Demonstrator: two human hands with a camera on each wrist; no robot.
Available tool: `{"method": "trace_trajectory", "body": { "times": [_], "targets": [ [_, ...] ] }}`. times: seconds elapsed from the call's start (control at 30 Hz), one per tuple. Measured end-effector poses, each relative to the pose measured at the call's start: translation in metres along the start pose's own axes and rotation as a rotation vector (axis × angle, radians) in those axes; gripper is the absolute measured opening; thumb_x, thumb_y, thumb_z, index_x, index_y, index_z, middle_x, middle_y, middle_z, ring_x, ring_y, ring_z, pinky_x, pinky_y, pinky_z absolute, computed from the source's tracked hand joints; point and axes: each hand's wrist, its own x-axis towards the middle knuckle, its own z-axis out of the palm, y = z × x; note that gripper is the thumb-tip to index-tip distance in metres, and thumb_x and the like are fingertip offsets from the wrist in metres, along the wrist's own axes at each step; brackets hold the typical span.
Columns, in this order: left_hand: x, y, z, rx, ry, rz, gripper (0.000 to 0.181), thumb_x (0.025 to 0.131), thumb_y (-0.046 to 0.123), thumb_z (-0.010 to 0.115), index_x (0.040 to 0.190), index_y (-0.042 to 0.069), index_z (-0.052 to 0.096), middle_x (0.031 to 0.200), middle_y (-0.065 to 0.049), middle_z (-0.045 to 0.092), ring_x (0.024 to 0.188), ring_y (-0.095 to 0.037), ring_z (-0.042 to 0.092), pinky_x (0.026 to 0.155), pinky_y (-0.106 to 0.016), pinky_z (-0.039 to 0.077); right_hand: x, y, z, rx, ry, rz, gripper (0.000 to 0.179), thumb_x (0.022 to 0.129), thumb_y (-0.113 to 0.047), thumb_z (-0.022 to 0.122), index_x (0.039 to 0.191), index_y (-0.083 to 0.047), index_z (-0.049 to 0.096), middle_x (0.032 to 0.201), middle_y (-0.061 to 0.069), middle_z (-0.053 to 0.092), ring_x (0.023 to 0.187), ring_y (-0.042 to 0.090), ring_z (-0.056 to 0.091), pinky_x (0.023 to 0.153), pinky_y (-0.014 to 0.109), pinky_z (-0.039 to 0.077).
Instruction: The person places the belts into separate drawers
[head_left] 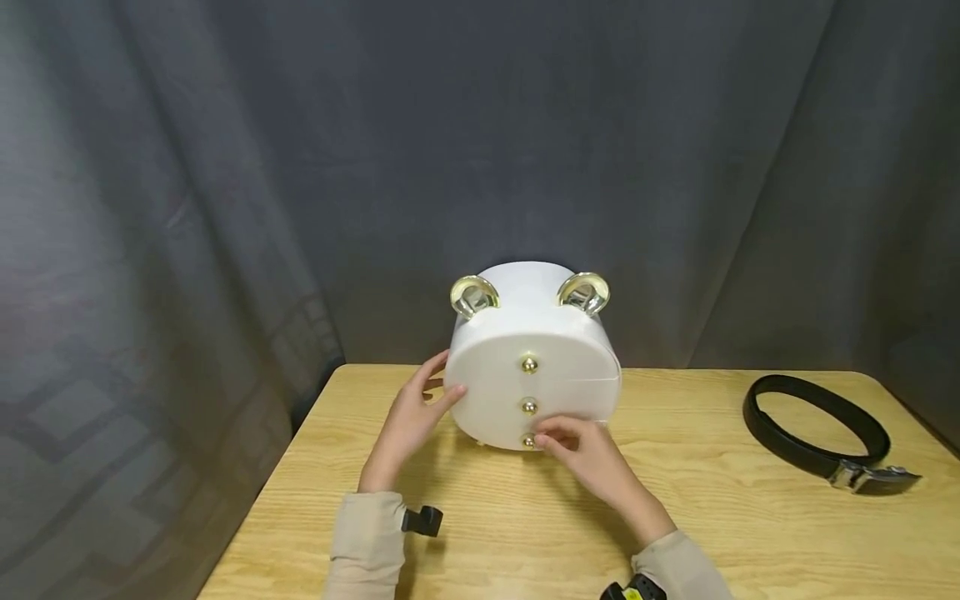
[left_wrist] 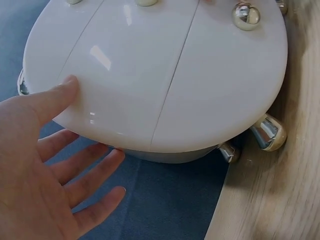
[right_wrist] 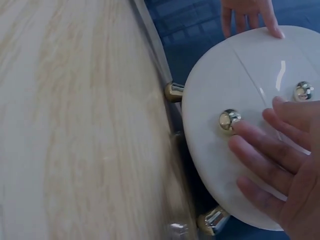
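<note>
Your head view alone shows the pair of shiny gold, ear-shaped loops on top of the glossy white, rounded box, and the coiled black belt with its metal buckle well off to your right. Your left wrist view brings out the two thin seams across the white front and the stubby gold feet underneath.

The box stands upright on the pale wood-grain table, near the far edge. Its three front sections sit flush, each with a round gold knob; you cannot see inside.

Your left hand is spread wide, thumb against the front face near the rim, fingers along the side. Your right hand has its fingers loosely extended, apart, with fingertips at the lowest gold knob; whether they touch it, you cannot tell. Both forearms reach forward in beige sleeves.
</note>
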Motion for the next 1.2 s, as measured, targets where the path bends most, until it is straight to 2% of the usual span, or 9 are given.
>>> {"method": "trace_trajectory", "body": {
  "times": [0.17, 0.37, 0.47, 0.7, 0.83, 1.07, 1.2],
  "targets": [
    [0.000, -0.001, 0.001, -0.001, 0.014, -0.031, 0.063, 0.091, 0.044, 0.070, 0.147, 0.028, 0.047, 0.142, -0.004, 0.053, 0.120, -0.029, 0.055, 0.098, -0.052, 0.043, 0.000, 0.008, 0.003, -0.046, -0.037, -0.006, 0.017, 0.090, -0.014, 0.073, 0.106, -0.007, 0.075, 0.102, 0.006, 0.073, 0.079, 0.022, 0.070, 0.071, 0.027, 0.057],
    [-0.002, -0.004, 0.000, -0.019, 0.007, -0.041, 0.063, 0.091, 0.041, 0.072, 0.147, 0.028, 0.047, 0.142, -0.004, 0.053, 0.120, -0.029, 0.056, 0.100, -0.054, 0.042, -0.002, 0.014, 0.006, -0.041, -0.065, -0.007, 0.021, 0.092, -0.016, 0.072, 0.109, -0.006, 0.074, 0.108, 0.008, 0.072, 0.088, 0.014, 0.070, 0.078, 0.027, 0.056],
    [-0.002, -0.004, -0.001, -0.014, 0.012, -0.035, 0.062, 0.091, 0.039, 0.072, 0.148, 0.027, 0.047, 0.141, -0.003, 0.053, 0.120, -0.028, 0.056, 0.100, -0.051, 0.042, -0.001, 0.016, 0.007, -0.001, -0.083, -0.023, 0.023, 0.093, -0.015, 0.070, 0.112, -0.002, 0.073, 0.111, 0.013, 0.071, 0.091, 0.017, 0.070, 0.081, 0.028, 0.056],
    [0.002, -0.003, -0.001, -0.011, 0.015, 0.015, 0.061, 0.092, 0.035, 0.073, 0.147, 0.022, 0.049, 0.139, -0.006, 0.055, 0.118, -0.028, 0.058, 0.100, -0.050, 0.042, 0.002, 0.014, 0.006, 0.084, -0.098, -0.026, 0.024, 0.094, -0.008, 0.068, 0.113, 0.004, 0.070, 0.110, 0.020, 0.069, 0.082, 0.032, 0.071, 0.076, 0.035, 0.058],
    [0.001, -0.001, -0.003, -0.005, 0.014, -0.004, 0.061, 0.091, 0.036, 0.073, 0.146, 0.025, 0.050, 0.139, -0.004, 0.056, 0.116, -0.026, 0.059, 0.098, -0.049, 0.045, 0.003, 0.011, 0.009, 0.099, -0.084, 0.003, 0.020, 0.093, -0.005, 0.068, 0.110, 0.005, 0.071, 0.107, 0.020, 0.070, 0.083, 0.035, 0.071, 0.074, 0.038, 0.059],
    [-0.001, -0.001, -0.001, -0.016, 0.021, -0.019, 0.062, 0.091, 0.036, 0.073, 0.147, 0.025, 0.050, 0.139, -0.005, 0.056, 0.116, -0.027, 0.058, 0.095, -0.053, 0.046, 0.007, 0.012, 0.017, 0.111, 0.011, 0.055, 0.012, 0.088, 0.003, 0.072, 0.098, 0.005, 0.075, 0.097, 0.019, 0.073, 0.081, 0.036, 0.071, 0.069, 0.036, 0.059],
    [0.000, -0.002, -0.001, -0.021, 0.023, -0.018, 0.062, 0.091, 0.036, 0.073, 0.146, 0.025, 0.050, 0.139, -0.005, 0.056, 0.116, -0.028, 0.057, 0.096, -0.052, 0.046, 0.009, 0.012, 0.016, 0.154, 0.008, 0.076, 0.013, 0.088, 0.002, 0.071, 0.099, 0.008, 0.075, 0.099, 0.022, 0.072, 0.083, 0.037, 0.071, 0.070, 0.038, 0.059]
  ]
}}
